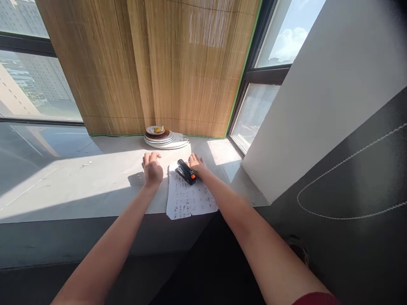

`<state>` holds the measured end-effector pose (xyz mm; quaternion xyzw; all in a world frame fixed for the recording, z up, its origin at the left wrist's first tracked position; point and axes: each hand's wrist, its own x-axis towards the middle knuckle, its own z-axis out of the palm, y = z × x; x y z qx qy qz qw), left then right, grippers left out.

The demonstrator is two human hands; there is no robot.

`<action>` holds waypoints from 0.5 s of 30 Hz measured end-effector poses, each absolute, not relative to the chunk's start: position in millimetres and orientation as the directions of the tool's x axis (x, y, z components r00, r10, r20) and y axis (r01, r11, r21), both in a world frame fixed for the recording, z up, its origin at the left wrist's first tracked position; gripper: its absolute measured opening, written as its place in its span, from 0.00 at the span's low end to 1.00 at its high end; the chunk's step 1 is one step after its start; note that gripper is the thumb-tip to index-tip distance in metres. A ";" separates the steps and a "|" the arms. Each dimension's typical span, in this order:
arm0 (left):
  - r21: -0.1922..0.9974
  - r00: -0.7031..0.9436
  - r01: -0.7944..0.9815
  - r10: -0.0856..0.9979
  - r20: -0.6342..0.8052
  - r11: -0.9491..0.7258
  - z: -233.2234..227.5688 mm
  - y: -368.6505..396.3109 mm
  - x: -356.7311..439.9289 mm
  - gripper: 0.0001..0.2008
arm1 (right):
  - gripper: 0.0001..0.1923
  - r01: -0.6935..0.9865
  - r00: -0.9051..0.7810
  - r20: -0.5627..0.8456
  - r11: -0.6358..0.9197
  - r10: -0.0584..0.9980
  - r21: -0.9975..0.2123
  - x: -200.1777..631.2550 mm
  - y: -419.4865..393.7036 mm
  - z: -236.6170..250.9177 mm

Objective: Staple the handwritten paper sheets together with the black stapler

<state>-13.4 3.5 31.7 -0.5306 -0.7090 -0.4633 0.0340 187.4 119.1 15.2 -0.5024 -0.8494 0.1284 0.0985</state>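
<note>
A black stapler [185, 172] with an orange patch at its near end lies slantwise on a white sheet of paper [182, 209]. Rows of dark handwriting or print cover the sheet, too small to read. My right hand [197, 165] rests beside the stapler at the sheet's upper right, fingers stretched out and holding nothing that I can see. Left of the paper, my left hand [153, 170] is over the ledge with its fingers loosely curled in. Nothing shows in it, though its fingertips are partly hidden.
Behind the paper, a stack of plates [159, 138] stands on the pale window ledge [104, 173]. A bamboo blind [159, 72] hangs behind it, between windows. To the right are a white wall [318, 84] and a looped beaded cord [337, 218]. The paper reaches the ledge's front edge.
</note>
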 end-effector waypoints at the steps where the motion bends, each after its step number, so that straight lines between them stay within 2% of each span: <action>1: 0.630 -0.475 0.776 0.685 0.552 0.031 32.5 2.1 -15.3 0.22 | 0.32 0.822 -0.484 0.021 0.463 0.875 -0.330 166.4 117.5 15.4; 7: 0.634 -0.573 0.764 0.582 0.577 0.124 33.7 -4.7 -25.1 0.22 | 0.36 0.750 -0.561 0.057 0.536 0.826 -0.387 88.6 106.8 11.3; 12: 0.604 -0.552 0.791 0.536 0.639 0.094 37.6 -6.9 -30.7 0.22 | 0.38 0.708 -0.597 0.076 0.569 0.799 -0.420 101.7 106.6 11.7; 15: 0.594 -0.523 0.803 0.544 0.656 0.056 36.1 -6.8 -32.4 0.21 | 0.38 0.729 -0.572 0.056 0.539 0.818 -0.421 127.9 107.8 14.6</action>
